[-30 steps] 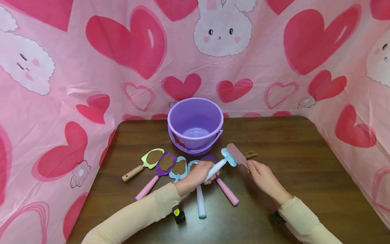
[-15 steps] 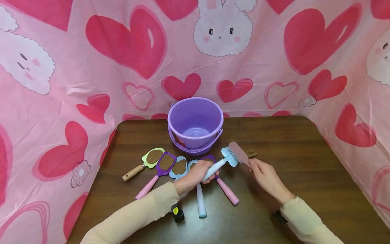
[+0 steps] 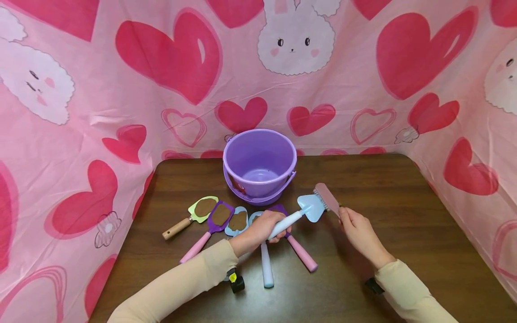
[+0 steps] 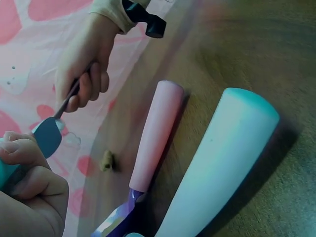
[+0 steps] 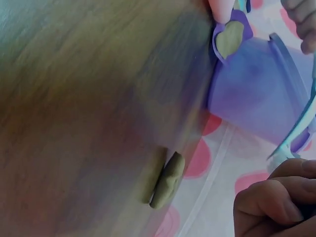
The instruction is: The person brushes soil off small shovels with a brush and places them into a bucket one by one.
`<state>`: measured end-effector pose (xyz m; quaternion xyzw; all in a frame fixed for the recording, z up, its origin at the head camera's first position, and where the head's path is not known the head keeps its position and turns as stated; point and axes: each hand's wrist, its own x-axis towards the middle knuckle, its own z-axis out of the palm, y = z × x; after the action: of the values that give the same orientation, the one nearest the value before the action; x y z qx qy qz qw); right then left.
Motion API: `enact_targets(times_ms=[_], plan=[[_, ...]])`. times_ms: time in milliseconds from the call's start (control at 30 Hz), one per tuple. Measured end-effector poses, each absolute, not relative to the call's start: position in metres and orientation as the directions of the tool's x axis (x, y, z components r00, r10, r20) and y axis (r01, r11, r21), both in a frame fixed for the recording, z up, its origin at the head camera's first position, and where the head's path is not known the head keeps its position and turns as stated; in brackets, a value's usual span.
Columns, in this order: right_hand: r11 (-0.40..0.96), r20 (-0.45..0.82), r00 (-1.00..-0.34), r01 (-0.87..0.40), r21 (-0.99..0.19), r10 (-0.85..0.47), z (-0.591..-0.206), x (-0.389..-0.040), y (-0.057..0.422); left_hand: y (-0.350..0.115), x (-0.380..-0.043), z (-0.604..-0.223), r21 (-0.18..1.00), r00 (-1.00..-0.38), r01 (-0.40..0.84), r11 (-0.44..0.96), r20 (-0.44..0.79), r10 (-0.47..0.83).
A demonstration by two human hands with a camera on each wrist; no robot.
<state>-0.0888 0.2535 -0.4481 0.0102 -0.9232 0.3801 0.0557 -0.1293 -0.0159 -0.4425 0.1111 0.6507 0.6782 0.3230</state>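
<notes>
Gripping the pale-blue handle of a light-blue trowel with a shield-shaped blade (image 3: 309, 209), my left hand (image 3: 262, 228) lies at eight o'clock of that blade, fingers curled round. My right hand (image 3: 359, 231), at four o'clock, holds the handle of a dusty-pink brush with pale bristles (image 3: 328, 197). Its bristles overlap the blade's edge at two o'clock; whether they touch it, I cannot tell.

At ten o'clock stands a round purple plastic bucket with its carrying handle lowered (image 3: 258, 190). Around nine o'clock lie a lime-green trowel with a wooden handle (image 3: 177, 229), a purple trowel with a pink handle (image 3: 211, 229) and a light-blue scalloped trowel (image 3: 232, 233), each bearing brown stuff. My left hand and sleeve stand in the way of that last one's handle. A blue trowel with a pale-blue handle (image 3: 267, 267) points to seven o'clock, and another purple trowel with a pink handle (image 3: 300, 251) to six; my left hand hides part of both blades.

The right wrist view shows a small tan lump (image 5: 170, 182) near six o'clock on the dark brown wooden tabletop (image 3: 383, 202). Pink cloth with red hearts and white rabbits (image 3: 343, 89) hangs behind, at twelve.
</notes>
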Motion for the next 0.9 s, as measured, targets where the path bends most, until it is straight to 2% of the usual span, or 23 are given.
enact_targets(times_ms=[133,367,533,733,900], plan=[[0.683,0.123,-0.992,-0.079,-0.726,0.016,-0.445,-0.087,0.254,-0.014,-0.129,-0.444,0.965,-0.775,-0.251,0.079,-0.249,0.581],[0.644,0.144,-0.98,-0.197,-0.739,-0.134,-0.442,-0.082,0.244,-0.011,-0.127,-0.443,0.973,-0.824,-0.156,0.171,-0.224,0.521],[0.696,0.144,-0.987,-0.157,-0.701,-0.077,-0.446,-0.084,0.247,-0.011,-0.126,-0.443,0.967,-0.843,-0.103,0.233,-0.209,0.496],[0.754,0.112,-0.994,-0.068,-0.653,0.008,-0.447,-0.086,0.256,-0.012,-0.127,-0.447,0.971,-0.832,-0.098,0.218,-0.2,0.517],[0.745,0.157,-0.988,-0.1,-0.66,0.007,-0.444,-0.084,0.255,-0.013,-0.127,-0.446,0.974,-0.814,-0.109,0.2,-0.203,0.544]])
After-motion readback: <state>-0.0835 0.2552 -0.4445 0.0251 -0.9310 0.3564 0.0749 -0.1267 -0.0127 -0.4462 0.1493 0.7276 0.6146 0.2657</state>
